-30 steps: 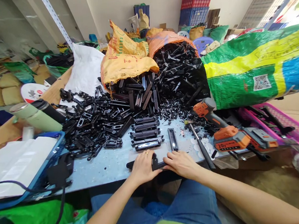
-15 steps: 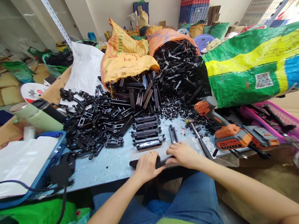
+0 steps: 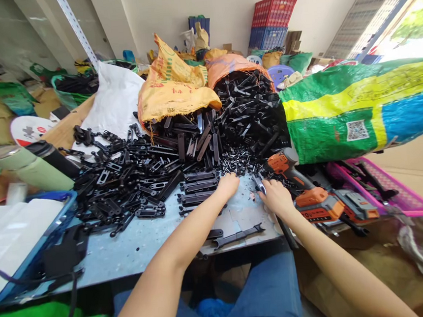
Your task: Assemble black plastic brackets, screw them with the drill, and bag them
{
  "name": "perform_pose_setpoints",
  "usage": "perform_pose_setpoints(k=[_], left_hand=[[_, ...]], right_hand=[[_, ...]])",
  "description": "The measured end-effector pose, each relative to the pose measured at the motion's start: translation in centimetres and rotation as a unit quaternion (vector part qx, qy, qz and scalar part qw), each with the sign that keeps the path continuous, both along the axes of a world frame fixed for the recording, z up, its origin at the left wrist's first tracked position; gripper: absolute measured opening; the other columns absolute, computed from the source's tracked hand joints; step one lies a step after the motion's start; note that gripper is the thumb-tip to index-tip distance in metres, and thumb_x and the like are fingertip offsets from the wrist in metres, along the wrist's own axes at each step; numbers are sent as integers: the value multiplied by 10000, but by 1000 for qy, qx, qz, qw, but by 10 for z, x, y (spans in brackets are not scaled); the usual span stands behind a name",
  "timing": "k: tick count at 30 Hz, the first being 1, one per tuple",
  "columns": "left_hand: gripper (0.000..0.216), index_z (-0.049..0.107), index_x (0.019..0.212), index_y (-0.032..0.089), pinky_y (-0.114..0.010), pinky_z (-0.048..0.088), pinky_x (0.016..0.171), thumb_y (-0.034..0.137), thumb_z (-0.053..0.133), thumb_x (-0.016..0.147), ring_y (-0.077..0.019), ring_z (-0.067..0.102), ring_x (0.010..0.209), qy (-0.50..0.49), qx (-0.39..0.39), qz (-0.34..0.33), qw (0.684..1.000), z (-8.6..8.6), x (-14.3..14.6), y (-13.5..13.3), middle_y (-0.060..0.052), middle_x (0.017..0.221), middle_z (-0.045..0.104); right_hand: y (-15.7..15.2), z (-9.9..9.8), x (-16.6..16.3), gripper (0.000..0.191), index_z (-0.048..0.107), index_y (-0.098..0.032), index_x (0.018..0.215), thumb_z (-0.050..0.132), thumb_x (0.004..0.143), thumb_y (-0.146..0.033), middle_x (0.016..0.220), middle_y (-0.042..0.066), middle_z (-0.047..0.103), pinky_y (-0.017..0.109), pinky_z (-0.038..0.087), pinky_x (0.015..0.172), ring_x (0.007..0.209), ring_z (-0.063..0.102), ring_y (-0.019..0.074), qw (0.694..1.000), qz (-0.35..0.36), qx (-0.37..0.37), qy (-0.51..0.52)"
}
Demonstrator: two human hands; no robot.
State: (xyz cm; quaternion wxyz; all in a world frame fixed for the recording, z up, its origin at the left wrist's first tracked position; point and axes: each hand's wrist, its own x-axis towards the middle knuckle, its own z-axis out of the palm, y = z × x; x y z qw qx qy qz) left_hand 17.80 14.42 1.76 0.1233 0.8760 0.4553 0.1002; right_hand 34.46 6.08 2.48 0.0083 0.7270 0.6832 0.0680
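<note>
My left hand point(image 3: 228, 183) reaches forward to a heap of small black pins point(image 3: 238, 162) at the foot of the piles, fingers curled down into it; what they pinch is hidden. My right hand point(image 3: 276, 197) is closed over a hammer point(image 3: 259, 184) just behind its metal head, and the handle runs back under my wrist. A long black plastic piece point(image 3: 237, 236) lies alone near the table's front edge, with neither hand on it. A neat stack of black bars point(image 3: 196, 191) sits just left of my left hand.
Loose black plastic parts point(image 3: 124, 176) cover the left of the blue table point(image 3: 137, 244). Open sacks point(image 3: 176, 95) spill more parts at the back. An orange drill point(image 3: 303, 192) and a pink basket point(image 3: 388, 187) lie right. A green bottle point(image 3: 30, 167) and blue tray point(image 3: 59, 216) lie left.
Both hands have left the black piece at the table's front edge and moved forward: the left to the small pins, the right onto the hammer. The camera has tilted slightly.
</note>
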Motion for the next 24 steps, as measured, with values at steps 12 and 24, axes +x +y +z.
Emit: perform_pose_setpoints(k=[12,24], left_hand=[[230,570,1018,176,-267,495,766,148,497,802,-149,615,789,-184,20,115,976,15,-117,-83,-34,890,648],[203,614,944,151,-291,545,713,258,566,778,-157,650,712,-382,15,316,869,-41,-192,-175,-33,788,672]], right_hand=[[113,-35,-42,205,581,-135,950,394,871,-108,973,134,575,272,378,802,986,474,216,970,233,-58,24],[16,-15,-70,183,583,-173,987,478,851,-235,873,37,646,239,459,712,763,601,139,902,277,10,332]])
